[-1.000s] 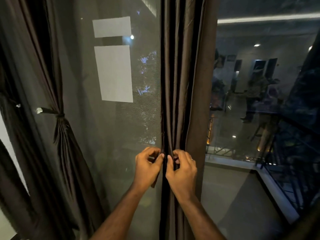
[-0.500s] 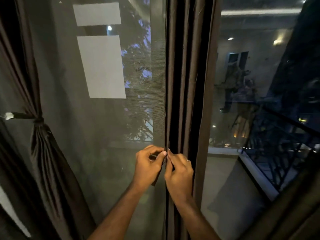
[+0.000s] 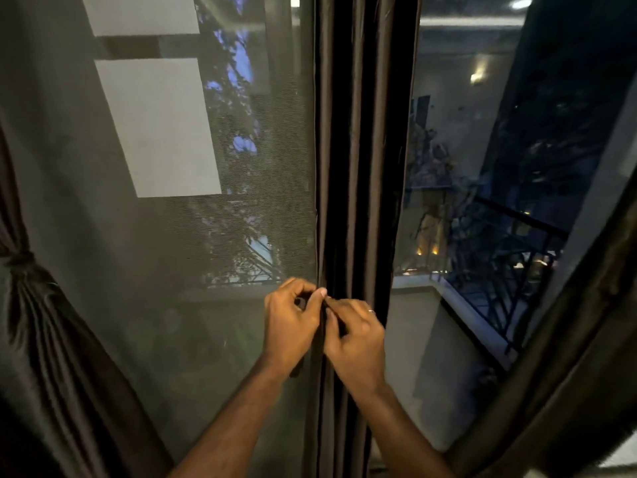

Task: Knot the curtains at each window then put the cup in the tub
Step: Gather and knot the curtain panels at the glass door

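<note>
A dark brown curtain (image 3: 358, 167) hangs gathered in narrow folds down the middle of the window. My left hand (image 3: 291, 326) and my right hand (image 3: 358, 336) meet at its left edge at waist height, fingers curled, each pinching the fabric or a thin dark tie there. What exactly lies between the fingertips is too small to tell. At the far left a second brown curtain (image 3: 41, 322) is tied back with a band. No cup or tub is in view.
A mesh screen (image 3: 262, 201) covers the left pane, with pale rectangles seen through it. The right pane (image 3: 482, 201) shows a balcony railing (image 3: 499, 270) outside at night. Another curtain (image 3: 586, 339) slants across the lower right corner.
The view has swung right and closer, so the tied-back curtain slid toward the left edge. Both hands stay pinched together at the middle curtain, with only small finger movements.
</note>
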Tool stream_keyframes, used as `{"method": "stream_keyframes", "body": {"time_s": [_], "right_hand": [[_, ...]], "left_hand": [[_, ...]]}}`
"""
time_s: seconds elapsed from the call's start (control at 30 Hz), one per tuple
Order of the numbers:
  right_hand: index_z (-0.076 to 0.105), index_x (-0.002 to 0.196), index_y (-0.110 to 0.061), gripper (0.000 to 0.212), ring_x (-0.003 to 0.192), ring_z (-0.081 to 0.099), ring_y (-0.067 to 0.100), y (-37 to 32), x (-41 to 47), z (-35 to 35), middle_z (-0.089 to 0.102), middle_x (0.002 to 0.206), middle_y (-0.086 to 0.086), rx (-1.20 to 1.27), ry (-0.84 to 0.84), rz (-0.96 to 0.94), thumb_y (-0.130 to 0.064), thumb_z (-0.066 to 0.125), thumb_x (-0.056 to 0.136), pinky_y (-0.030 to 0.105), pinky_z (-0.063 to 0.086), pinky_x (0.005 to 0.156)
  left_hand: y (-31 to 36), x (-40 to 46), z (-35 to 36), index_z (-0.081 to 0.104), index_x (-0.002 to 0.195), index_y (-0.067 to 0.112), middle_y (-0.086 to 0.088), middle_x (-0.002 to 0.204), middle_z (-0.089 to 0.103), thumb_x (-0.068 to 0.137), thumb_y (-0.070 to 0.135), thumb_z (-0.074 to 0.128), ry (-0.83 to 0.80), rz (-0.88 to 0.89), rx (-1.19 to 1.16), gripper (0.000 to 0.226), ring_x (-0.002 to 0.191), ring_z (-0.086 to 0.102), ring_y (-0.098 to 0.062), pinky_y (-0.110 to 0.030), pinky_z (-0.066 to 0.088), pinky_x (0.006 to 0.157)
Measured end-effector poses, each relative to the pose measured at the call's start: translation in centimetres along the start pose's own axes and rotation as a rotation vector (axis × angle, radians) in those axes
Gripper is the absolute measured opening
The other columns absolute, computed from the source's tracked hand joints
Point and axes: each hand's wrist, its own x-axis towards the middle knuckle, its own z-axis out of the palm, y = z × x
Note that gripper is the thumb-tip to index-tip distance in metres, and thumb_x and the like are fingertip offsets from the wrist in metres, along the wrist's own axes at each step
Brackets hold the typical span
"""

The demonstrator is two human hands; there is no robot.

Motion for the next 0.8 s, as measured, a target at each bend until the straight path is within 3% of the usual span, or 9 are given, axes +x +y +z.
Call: {"method": "stream_keyframes", "body": {"time_s": [0.1,0.23,0.33,0.4,0.5,0.63,0.8], "right_hand": [[0.071,0.103,-0.014,0.012,0.091,0.064,0.012,0.2,0.1,-0.4,0.067,0.097,-0.005,0.083,0.082,0.188,-0.016,0.072,0.091,0.030,0.054,0.081],[0.064,0.114,-0.015,0.028,0.094,0.061,0.009,0.8,1.4,0.4,0.064,0.107,-0.003,0.032,0.020,0.358,-0.021,0.075,0.088,0.026,0.051,0.083],[0.070,0.106,-0.007,0.016,0.088,0.067,0.021,0.5,1.9,1.3,0.071,0.096,0.006,-0.031,-0.003,0.239,-0.008,0.072,0.090,0.039,0.056,0.079],[0.071,0.098,-0.006,0.011,0.084,0.067,0.023,0.4,1.1,1.8,0.071,0.091,0.005,-0.091,-0.022,0.082,-0.002,0.071,0.088,0.036,0.055,0.077],[0.071,0.096,-0.010,0.012,0.083,0.067,0.024,0.8,0.1,1.9,0.067,0.089,0.002,-0.040,0.051,0.196,0.000,0.068,0.090,0.028,0.051,0.076],[0.073,0.097,-0.007,0.016,0.078,0.064,0.025,-0.2,0.0,2.8,0.065,0.083,0.006,-0.067,-0.052,0.022,0.004,0.071,0.086,0.037,0.053,0.071],[0.072,0.089,-0.006,0.009,0.071,0.061,0.026,0.0,0.0,2.9,0.061,0.078,0.007,-0.021,-0.089,0.050,0.003,0.070,0.088,0.041,0.053,0.066]], "left_hand": [[-1.0,-0.1,-0.3,0.064,0.069,0.016,0.009,0.068,0.062,0.087,0.021,0.069,0.021,0.024,0.030,0.019,0.067,0.061,-0.009,-0.034,0.049,0.063],[-1.4,0.4,-0.6,0.062,0.068,0.012,0.005,0.068,0.059,0.088,0.022,0.066,0.012,0.062,0.107,0.023,0.064,0.058,-0.014,-0.039,0.048,0.061],[-1.2,0.7,-1.2,0.063,0.069,0.010,0.003,0.070,0.059,0.088,0.017,0.068,0.024,0.086,0.183,0.021,0.062,0.058,-0.021,-0.044,0.050,0.062],[-1.5,1.0,-1.8,0.063,0.070,0.009,0.000,0.072,0.061,0.088,0.010,0.071,0.031,0.084,0.230,0.019,0.063,0.059,-0.026,-0.049,0.051,0.064],[-1.9,1.1,-2.7,0.065,0.072,0.009,-0.002,0.074,0.063,0.087,0.008,0.072,0.030,0.097,0.257,0.017,0.066,0.062,-0.028,-0.051,0.051,0.067],[-1.9,0.5,-2.3,0.068,0.079,0.008,-0.001,0.078,0.066,0.090,0.020,0.063,-0.009,0.133,0.248,0.018,0.071,0.064,-0.025,-0.047,0.052,0.067],[-1.5,-0.2,-0.6,0.070,0.082,0.008,0.001,0.079,0.067,0.090,0.016,0.064,-0.003,0.128,0.191,0.013,0.071,0.065,-0.016,-0.042,0.054,0.062]]}}
